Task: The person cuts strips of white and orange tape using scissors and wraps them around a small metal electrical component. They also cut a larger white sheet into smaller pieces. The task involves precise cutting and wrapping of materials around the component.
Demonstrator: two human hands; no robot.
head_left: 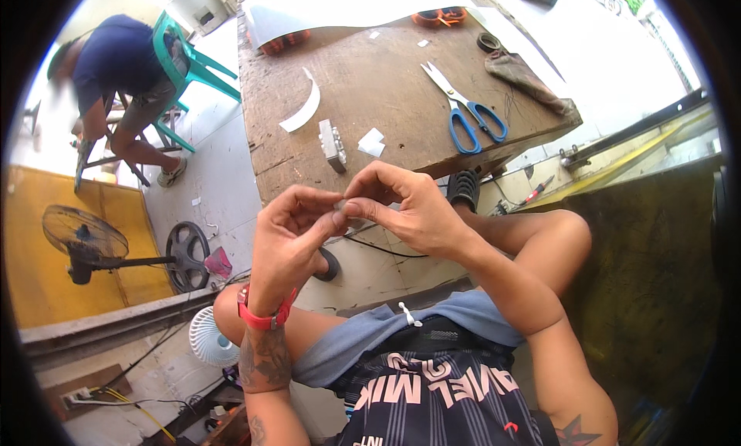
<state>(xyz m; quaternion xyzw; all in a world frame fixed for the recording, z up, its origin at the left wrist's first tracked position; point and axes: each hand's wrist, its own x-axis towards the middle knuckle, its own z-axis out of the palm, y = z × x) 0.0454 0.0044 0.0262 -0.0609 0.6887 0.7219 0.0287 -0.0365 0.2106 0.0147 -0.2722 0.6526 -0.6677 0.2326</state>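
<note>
My left hand [297, 226] and my right hand [405, 212] meet in front of the table's near edge. Thumb and fingers of both are pinched together on a small pale piece [340, 204], mostly covered by the fingertips, so its kind does not show. Just beyond them on the table stands a small grey block [333, 146] with whitish bits along its side. Small white paper pieces [371, 142] lie to its right, and a curved white strip [303, 106] lies to its left. Scissors [463, 110] with blue handles rest with their blades apart, farther right.
A large white sheet [347, 14] covers the far part of the wooden table [370, 76], with orange items [440, 17] by its edge. A tape roll [488, 42] and a dark cloth [532, 79] lie right. At left are a fan [85, 234], a green chair [193, 64] and a bending person [120, 68].
</note>
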